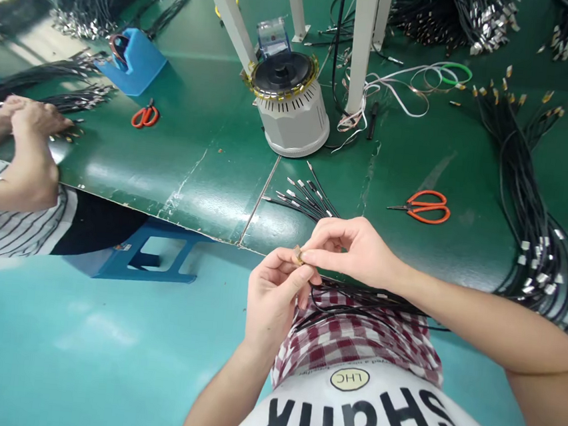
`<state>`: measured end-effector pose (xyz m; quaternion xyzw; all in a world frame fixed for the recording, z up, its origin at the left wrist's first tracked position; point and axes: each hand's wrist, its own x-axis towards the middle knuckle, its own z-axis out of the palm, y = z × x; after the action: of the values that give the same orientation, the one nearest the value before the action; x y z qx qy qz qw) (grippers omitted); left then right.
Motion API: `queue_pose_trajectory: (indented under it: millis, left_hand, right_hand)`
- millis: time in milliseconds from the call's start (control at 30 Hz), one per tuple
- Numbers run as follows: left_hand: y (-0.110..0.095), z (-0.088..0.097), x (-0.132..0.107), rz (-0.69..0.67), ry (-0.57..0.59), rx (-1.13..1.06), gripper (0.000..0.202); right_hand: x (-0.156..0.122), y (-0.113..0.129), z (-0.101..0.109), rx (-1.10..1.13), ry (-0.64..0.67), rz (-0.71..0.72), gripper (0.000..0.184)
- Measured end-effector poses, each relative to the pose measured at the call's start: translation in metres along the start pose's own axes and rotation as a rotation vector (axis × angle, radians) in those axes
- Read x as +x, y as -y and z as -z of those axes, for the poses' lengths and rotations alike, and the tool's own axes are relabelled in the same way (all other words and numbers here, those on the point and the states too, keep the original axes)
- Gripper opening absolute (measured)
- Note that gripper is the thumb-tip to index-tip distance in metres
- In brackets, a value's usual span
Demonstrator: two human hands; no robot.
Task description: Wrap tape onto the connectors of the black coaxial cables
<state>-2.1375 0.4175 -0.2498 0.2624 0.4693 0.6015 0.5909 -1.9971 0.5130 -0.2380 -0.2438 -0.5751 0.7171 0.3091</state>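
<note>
Fingers [327,259] on pc. [299,254], "LHC"/"SHANK" tee [346,401]

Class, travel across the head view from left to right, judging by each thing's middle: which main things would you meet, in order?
Co-worker's hands, blue tape dispenser, person's left hand, person's right hand, orange-handled scissors beyond the right wrist, long bundle of black cables.
</note>
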Motion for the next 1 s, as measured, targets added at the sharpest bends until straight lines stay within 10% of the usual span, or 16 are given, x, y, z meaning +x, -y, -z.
queue_pose_trajectory:
  millis: [300,800,1000]
  left_hand:
    - [0.001,0.005,0.000,0.016,0.108,-0.061,0.011]
    - [0.005,0.021,0.012,0.220,0.205,-0.276,0.020]
    - [0.015,0.060,-0.006,0.075,-0.125,0.218,0.022]
  right_hand:
    - [0.012,-0.004,0.006,0.266,0.238,-0.194,0.019]
    - [0.027,-0.012,0.012,-0.071,0.243,-0.130,0.028]
    - [0.041,-0.022,0.039,-0.974,0.066,-0.041,0.022]
